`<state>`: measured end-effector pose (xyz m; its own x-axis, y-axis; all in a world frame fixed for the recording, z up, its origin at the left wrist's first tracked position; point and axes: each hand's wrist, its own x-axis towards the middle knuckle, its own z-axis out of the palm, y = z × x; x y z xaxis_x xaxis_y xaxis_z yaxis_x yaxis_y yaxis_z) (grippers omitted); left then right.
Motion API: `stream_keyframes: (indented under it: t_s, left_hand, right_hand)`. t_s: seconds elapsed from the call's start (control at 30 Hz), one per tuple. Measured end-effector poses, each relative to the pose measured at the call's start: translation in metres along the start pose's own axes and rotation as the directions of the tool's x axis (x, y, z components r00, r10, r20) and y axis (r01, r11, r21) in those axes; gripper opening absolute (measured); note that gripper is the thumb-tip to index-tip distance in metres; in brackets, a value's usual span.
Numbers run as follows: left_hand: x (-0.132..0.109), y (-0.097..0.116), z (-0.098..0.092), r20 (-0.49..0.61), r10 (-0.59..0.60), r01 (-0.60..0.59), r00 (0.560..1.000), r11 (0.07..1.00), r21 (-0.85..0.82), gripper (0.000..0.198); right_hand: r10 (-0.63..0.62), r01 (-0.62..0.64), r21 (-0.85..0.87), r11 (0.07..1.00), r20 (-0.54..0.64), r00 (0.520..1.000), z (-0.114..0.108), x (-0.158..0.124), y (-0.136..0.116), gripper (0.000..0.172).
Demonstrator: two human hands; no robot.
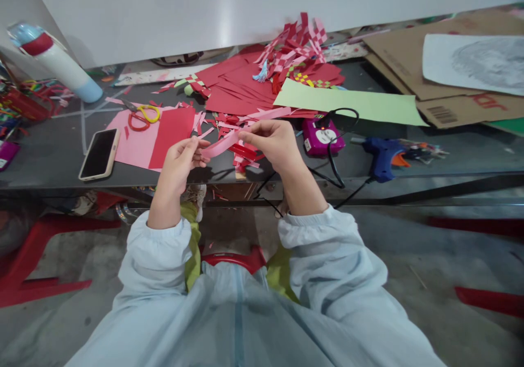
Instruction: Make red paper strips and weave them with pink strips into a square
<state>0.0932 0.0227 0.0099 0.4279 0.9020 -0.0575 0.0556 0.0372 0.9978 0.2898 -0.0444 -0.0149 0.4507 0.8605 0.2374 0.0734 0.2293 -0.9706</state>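
Note:
A pink paper strip [221,144] is stretched between both hands above the near edge of the dark table [53,159]. My left hand [182,162] pinches its lower left end with closed fingers. My right hand [272,144] pinches the upper right part, fingers curled over it. Just under the hands lies a small heap of red and pink strips [243,157]. Red and pink paper sheets [164,135] lie to the left of my left hand.
A phone [99,154] and scissors [141,117] lie at left, a bottle [57,61] further back. A magenta box [321,137], black cable and blue glue gun [382,157] sit at right. Red paper, woven strips [295,47], a green sheet [352,105] and cardboard [413,55] fill the back.

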Motion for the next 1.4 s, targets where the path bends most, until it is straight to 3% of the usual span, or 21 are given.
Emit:
stream_keyframes:
  t_s: [0.57,0.9,1.1,1.4]
  left_hand:
    - [-0.004,0.000,-0.001,0.037,0.087,-0.089,0.995,0.995,0.038,0.029]
    - [-0.001,0.000,-0.002,0.019,0.070,-0.070,0.997,0.997,0.007,0.032]
    - [-0.003,0.002,-0.004,0.032,0.102,-0.105,0.994,0.991,0.085,0.034]
    - [0.001,0.001,-0.015,-0.073,0.180,-0.154,0.981,0.949,0.274,0.021]
  right_hand:
    - [0.015,-0.014,0.042,0.999,-0.016,1.000,0.003,-0.001,0.001,0.037]
    - [0.032,-0.032,0.000,0.999,-0.017,0.999,0.000,0.000,0.002,0.028]
    - [0.077,-0.076,-0.036,0.996,0.029,0.997,0.001,0.000,0.003,0.023]
    - [0.069,-0.069,-0.068,0.995,0.004,0.998,-0.013,0.009,0.000,0.015]
